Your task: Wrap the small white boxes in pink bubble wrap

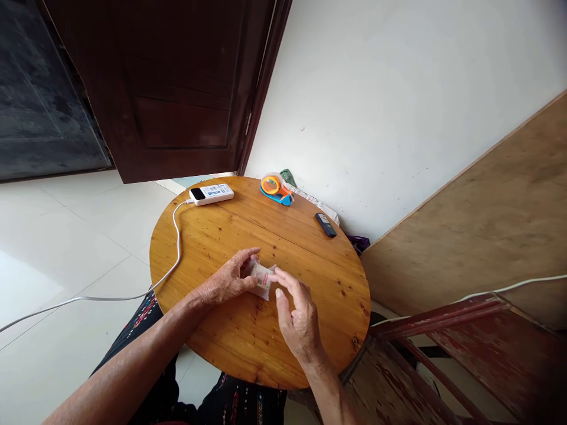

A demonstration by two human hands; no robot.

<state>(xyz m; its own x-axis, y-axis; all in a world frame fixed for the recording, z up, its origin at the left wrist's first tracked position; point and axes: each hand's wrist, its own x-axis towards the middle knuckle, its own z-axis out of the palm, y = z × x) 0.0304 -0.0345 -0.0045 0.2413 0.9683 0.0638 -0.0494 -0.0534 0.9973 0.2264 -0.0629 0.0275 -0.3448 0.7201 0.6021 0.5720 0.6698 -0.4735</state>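
A small whitish packet in clear plastic wrap, with reddish print, point(261, 278) lies near the middle of the round wooden table. My left hand point(231, 277) grips its left side, thumb on the near edge and fingers at the far edge. From the right, my right hand point(297, 310) reaches over with its fingers stretched out. Its fingertips touch the packet's right end, and its thumb stands apart from the packet. The packet's left part is hidden by my left hand.
A white power-bank-like device point(211, 194) with a white cable point(178, 236) sits at the table's far left. An orange and blue tape dispenser point(275, 188) and a small dark device point(326, 225) lie along the far side. The wooden table point(248, 348) stands near a white wall.
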